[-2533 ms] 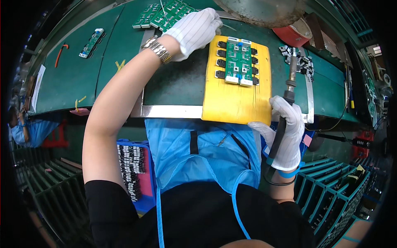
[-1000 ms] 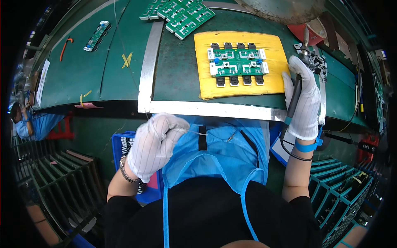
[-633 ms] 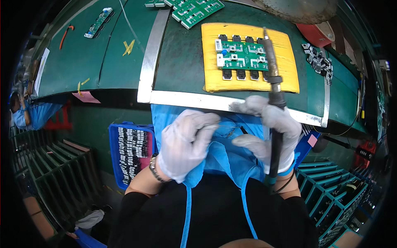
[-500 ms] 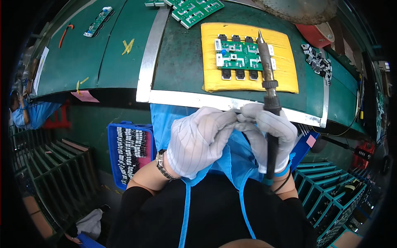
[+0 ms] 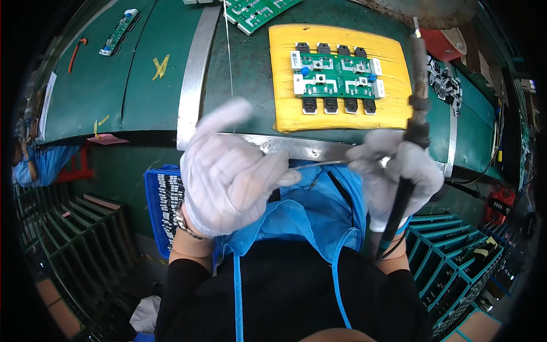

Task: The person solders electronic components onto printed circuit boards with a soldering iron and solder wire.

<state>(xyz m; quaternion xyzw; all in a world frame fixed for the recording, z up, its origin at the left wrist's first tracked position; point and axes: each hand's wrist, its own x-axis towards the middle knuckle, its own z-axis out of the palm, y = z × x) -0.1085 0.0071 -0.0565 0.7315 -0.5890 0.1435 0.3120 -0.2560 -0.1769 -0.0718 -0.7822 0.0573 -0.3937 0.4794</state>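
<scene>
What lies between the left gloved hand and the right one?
In the head view, a thin wire spans the gap between the left hand and the right hand; the blue apron shows beneath it.

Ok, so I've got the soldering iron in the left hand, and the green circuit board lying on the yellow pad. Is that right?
Not quite: the soldering iron is in the right hand, as the head view shows. The rest stands: the green circuit board is lying on the yellow pad.
</scene>
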